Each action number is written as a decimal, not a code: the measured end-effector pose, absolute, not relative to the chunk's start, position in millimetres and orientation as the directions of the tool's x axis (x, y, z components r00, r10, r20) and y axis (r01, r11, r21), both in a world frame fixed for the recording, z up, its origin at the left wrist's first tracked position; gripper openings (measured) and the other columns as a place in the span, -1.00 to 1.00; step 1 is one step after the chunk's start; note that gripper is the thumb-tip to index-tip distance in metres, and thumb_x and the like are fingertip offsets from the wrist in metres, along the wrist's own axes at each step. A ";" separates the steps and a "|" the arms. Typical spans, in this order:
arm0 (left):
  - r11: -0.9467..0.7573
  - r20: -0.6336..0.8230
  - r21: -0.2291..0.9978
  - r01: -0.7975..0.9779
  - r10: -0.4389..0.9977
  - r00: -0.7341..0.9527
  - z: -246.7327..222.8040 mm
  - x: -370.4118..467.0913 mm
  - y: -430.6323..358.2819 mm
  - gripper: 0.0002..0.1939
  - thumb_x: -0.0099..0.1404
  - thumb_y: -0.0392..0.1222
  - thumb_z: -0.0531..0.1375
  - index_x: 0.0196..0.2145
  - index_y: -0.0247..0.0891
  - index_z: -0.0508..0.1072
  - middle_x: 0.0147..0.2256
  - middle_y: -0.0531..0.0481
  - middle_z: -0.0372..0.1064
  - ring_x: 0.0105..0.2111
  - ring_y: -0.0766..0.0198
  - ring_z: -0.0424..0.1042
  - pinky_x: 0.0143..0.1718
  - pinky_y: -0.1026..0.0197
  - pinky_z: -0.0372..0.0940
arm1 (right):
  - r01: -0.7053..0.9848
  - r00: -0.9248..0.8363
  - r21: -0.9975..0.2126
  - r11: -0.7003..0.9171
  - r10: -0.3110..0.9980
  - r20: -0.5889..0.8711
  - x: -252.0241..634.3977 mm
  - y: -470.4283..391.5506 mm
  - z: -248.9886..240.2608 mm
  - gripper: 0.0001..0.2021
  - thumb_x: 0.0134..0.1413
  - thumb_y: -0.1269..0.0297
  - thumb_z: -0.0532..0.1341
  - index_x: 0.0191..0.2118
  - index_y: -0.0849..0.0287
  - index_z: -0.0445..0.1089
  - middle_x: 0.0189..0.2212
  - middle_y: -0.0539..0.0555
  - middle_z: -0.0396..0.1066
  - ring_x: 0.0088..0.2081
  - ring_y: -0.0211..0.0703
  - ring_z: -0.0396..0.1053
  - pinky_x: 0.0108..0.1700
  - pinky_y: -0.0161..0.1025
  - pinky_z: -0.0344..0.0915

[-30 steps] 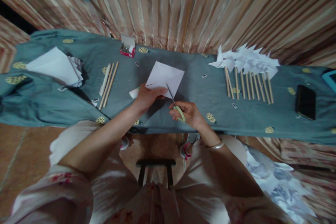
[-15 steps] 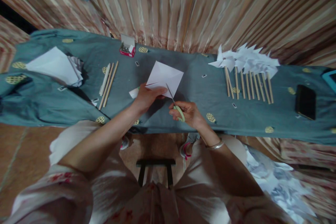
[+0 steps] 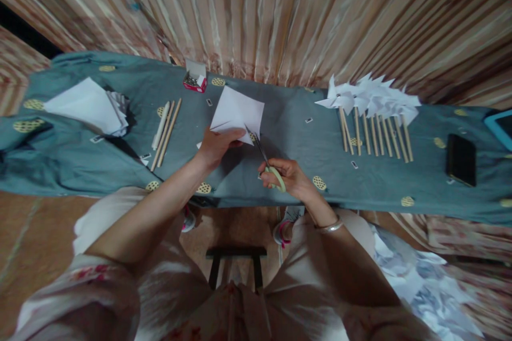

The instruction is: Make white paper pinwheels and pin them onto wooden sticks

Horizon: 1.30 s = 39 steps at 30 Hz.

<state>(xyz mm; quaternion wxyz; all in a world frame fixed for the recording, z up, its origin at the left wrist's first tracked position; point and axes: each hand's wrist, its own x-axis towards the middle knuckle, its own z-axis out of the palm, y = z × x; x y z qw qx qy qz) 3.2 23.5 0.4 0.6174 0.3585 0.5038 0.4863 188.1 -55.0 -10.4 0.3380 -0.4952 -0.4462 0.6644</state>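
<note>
A white square of paper is pinched at its lower left in my left hand, thumb on top. A slit shows in the paper near that thumb. My right hand is closed around the green handles of a pair of scissors. The scissor blades are slightly apart, with their tips at the lower right part of the paper. Beneath my left hand, a small white edge sticks out; what it belongs to is hidden.
On the green cloth lie a paper stack, several sticks, a red box of pins, a row of paper pinwheels on sticks and a black phone. A curtain hangs behind.
The paper and my left hand have shifted left. The scissors have drawn back slightly from the paper, and its lower right part now shows a cut. The view has shifted a little.
</note>
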 end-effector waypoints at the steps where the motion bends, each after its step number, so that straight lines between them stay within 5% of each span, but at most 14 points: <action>1: 0.262 -0.266 0.933 -0.248 0.964 0.016 0.7 2.5 24.9 -0.68 -0.22 -0.18 0.47 -0.44 -0.28 0.55 -0.41 0.01 0.53 -0.40 0.23 0.49 -0.39 0.23 0.39 | -0.007 -0.279 -0.928 -0.372 0.892 -0.355 191.0 -54.7 -9.3 -0.57 -0.36 -0.06 0.51 -0.45 0.16 0.45 -0.62 -0.09 0.38 -0.57 -0.33 0.30 -0.49 -0.33 0.27; 7: 0.239 -0.230 0.933 -0.269 0.971 0.063 2.2 2.8 27.5 -0.70 -0.21 -0.17 0.47 -0.47 -0.28 0.56 -0.46 0.04 0.52 -0.45 0.28 0.47 -0.40 0.26 0.38 | -0.025 -0.093 -0.970 -0.240 0.967 -0.237 211.1 -48.0 -2.0 -0.52 -0.26 -0.17 0.44 -0.35 0.14 0.46 -0.56 -0.03 0.45 -0.54 -0.31 0.35 -0.46 -0.32 0.29; 15: 0.249 -0.235 0.967 -0.061 0.957 0.172 -6.0 3.2 22.5 -0.76 -0.16 -0.11 0.43 -0.54 -0.30 0.54 -0.54 0.01 0.47 -0.53 0.28 0.38 -0.50 0.26 0.27 | -0.068 0.154 -0.991 -0.118 0.980 -0.127 222.7 -30.7 -5.0 -0.50 -0.23 -0.15 0.43 -0.25 0.11 0.43 -0.47 -0.03 0.47 -0.45 -0.25 0.38 -0.37 -0.27 0.32; 22: 0.274 -0.275 0.961 0.042 0.923 0.270 -5.3 8.4 12.0 -0.80 -0.13 -0.11 0.42 -0.55 -0.29 0.59 -0.54 -0.01 0.46 -0.54 0.29 0.34 -0.47 0.25 0.26 | -0.098 0.160 -0.984 -0.150 0.973 -0.164 204.3 -11.3 -4.9 -0.49 -0.43 0.02 0.52 -0.32 0.11 0.36 -0.55 -0.15 0.30 -0.52 -0.34 0.21 -0.46 -0.31 0.22; 39: 0.266 -0.264 0.964 0.011 0.947 0.181 -10.0 9.3 -2.4 -0.76 -0.06 -0.04 0.39 -0.56 -0.28 0.56 -0.56 -0.03 0.44 -0.53 0.26 0.34 -0.43 0.21 0.25 | -0.070 0.171 -0.994 -0.085 0.981 -0.096 207.5 -17.0 -3.7 -0.61 -0.30 0.04 0.45 -0.37 0.11 0.36 -0.57 -0.13 0.30 -0.52 -0.34 0.20 -0.51 -0.33 0.15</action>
